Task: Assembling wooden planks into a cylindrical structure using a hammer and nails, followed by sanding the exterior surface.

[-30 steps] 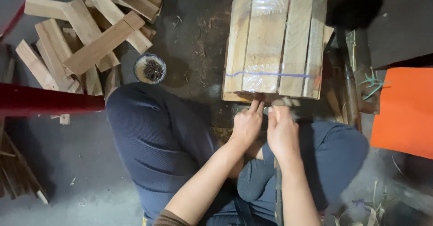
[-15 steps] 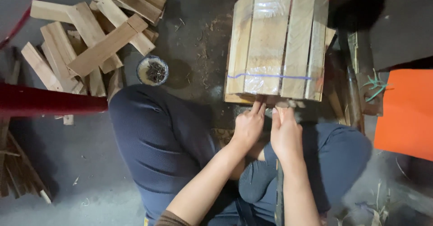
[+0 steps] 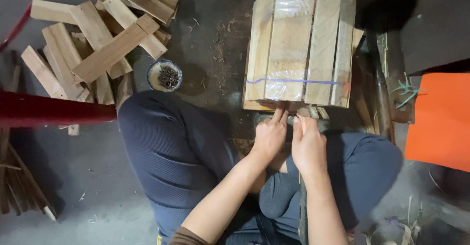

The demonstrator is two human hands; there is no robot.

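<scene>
The wooden slat bundle (image 3: 299, 46), wrapped in clear film with a blue band across it, stands just beyond your hands, and it sits in much the same place as it did a second ago; only the view has drifted slightly. What has changed is small: your left hand (image 3: 269, 136) has crept forward, so its fingertips now touch the bundle's lower edge, where a moment ago they were a little short of it. Your right hand (image 3: 308, 147) stays close alongside, the two hands nearly touching, working at the same spot on the near edge. My reading is that you are still busy at that bottom edge and not yet done with it.

The pile of loose wood offcuts (image 3: 95, 44) lies well off to your left, and the small bowl of nails (image 3: 165, 76) sits between it and your left hand.

Your right hand seems closed on something, perhaps a tool handle running back along your forearm, but I cannot tell what. The bundle's top is cut off by the frame.
</scene>
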